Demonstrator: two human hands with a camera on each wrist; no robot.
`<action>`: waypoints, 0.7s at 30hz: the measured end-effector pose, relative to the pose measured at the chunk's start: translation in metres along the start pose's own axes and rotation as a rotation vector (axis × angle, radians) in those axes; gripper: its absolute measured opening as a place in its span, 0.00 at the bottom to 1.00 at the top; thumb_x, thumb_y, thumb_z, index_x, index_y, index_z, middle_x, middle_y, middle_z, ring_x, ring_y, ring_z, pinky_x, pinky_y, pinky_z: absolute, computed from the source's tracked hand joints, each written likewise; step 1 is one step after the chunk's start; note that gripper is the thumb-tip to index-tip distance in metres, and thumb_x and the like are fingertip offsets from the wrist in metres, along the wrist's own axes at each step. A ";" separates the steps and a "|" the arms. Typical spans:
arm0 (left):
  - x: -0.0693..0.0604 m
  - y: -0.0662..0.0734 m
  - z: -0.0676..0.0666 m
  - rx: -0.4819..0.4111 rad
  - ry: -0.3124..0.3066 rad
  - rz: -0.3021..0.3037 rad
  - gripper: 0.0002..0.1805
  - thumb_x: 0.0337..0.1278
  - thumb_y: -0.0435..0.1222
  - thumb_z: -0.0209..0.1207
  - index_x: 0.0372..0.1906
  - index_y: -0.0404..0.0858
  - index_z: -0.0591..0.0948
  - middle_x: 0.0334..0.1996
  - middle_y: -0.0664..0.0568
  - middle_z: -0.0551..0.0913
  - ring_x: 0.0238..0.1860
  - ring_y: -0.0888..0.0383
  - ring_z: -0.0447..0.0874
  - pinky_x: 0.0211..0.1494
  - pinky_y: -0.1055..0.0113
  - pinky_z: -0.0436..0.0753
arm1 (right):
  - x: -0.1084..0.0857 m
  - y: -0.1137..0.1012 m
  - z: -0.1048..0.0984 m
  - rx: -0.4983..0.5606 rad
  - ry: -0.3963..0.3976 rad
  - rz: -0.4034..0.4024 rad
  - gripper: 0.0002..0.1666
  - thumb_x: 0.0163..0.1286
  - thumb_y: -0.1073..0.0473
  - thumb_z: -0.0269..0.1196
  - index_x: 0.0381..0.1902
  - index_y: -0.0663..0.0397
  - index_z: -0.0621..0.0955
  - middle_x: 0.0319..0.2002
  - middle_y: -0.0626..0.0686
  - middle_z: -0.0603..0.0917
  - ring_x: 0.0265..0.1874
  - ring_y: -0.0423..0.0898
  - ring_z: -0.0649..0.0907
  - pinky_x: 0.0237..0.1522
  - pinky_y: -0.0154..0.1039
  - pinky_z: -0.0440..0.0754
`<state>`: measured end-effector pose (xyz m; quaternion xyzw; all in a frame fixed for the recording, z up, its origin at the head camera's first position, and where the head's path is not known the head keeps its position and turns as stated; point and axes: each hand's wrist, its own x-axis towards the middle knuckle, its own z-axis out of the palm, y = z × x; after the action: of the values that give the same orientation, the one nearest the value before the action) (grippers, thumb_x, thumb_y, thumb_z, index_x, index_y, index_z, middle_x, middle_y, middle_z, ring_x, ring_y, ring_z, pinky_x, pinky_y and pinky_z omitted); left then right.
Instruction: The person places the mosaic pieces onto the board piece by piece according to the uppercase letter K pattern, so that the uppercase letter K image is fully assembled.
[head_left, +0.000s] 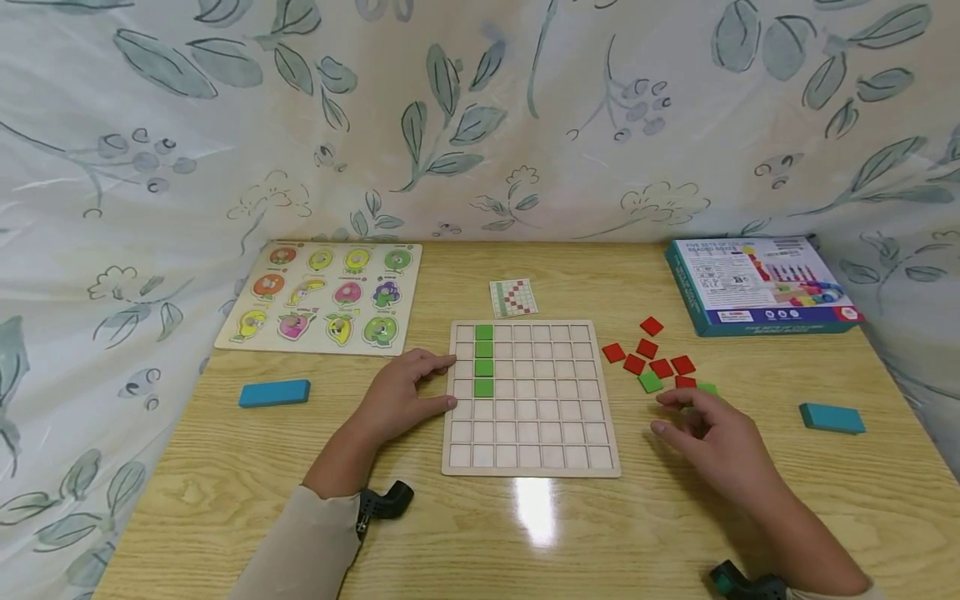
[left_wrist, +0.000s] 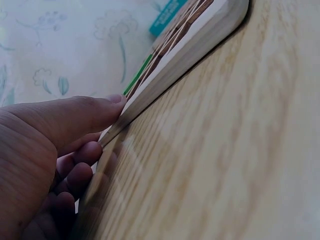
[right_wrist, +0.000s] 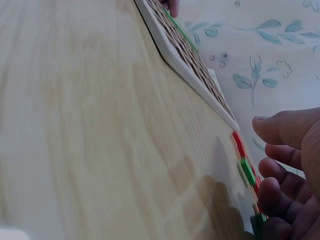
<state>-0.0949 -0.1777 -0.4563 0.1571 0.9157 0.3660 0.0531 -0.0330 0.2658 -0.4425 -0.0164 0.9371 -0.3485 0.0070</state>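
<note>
A wooden grid board (head_left: 539, 411) lies flat in the middle of the table. Several green tiles (head_left: 483, 367) fill the upper squares of its second column from the left. My left hand (head_left: 401, 398) rests at the board's left side, thumb and forefinger touching the edge. To the right of the board, my right hand (head_left: 716, 446) hovers beside loose red tiles (head_left: 633, 364) and a loose green tile (head_left: 650, 382); another green tile (head_left: 707, 389) is partly hidden behind its fingers. In the right wrist view, its fingers are loosely bent and nothing shows between them.
Behind the board lies a small pattern card (head_left: 513, 298) with green and red squares. A fruit puzzle board (head_left: 352, 321) is at back left, a boxed toy (head_left: 761, 287) at back right. Blue blocks (head_left: 274, 393) lie at either side. A patterned cloth (head_left: 480, 125) hangs behind.
</note>
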 end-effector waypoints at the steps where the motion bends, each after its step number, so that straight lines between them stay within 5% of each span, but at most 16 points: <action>1: 0.000 0.000 0.000 -0.002 0.002 0.002 0.34 0.57 0.43 0.79 0.70 0.45 0.84 0.53 0.52 0.84 0.52 0.53 0.80 0.59 0.50 0.78 | -0.001 0.003 -0.002 -0.005 0.005 0.008 0.23 0.72 0.50 0.74 0.61 0.49 0.84 0.42 0.52 0.83 0.33 0.47 0.75 0.28 0.35 0.73; 21: 0.001 -0.002 0.002 0.004 0.004 0.001 0.34 0.57 0.43 0.79 0.70 0.45 0.84 0.53 0.52 0.83 0.51 0.53 0.79 0.59 0.51 0.78 | 0.003 0.039 -0.026 -0.106 -0.016 0.122 0.26 0.73 0.51 0.73 0.62 0.60 0.83 0.53 0.63 0.84 0.38 0.52 0.80 0.30 0.34 0.77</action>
<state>-0.0956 -0.1778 -0.4594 0.1568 0.9166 0.3644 0.0505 -0.0372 0.3124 -0.4482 0.0377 0.9535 -0.2971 0.0347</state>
